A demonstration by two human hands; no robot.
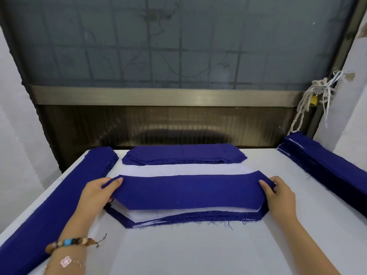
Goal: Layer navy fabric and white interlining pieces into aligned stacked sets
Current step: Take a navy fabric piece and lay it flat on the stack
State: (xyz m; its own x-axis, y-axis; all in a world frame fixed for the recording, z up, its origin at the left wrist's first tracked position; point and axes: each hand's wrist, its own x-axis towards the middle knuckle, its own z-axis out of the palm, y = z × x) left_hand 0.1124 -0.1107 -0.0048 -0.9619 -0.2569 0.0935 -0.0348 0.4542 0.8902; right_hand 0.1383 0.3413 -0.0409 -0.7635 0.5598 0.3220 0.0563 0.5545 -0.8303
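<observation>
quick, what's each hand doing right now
Left hand: closed on the left end of the navy piece.
Right hand: closed on the right end of the same piece.

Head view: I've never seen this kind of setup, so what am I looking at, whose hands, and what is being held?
There is no machine. A camera on a person's head looks down at their bare hands over a white worktable. The left hand and right hand each pinch an end of one long navy fabric piece with angled corners, holding it above a layered navy-and-white stack. Behind lie a white interlining strip and a pile of navy pieces. Long navy stacks flank the left and right.
</observation>
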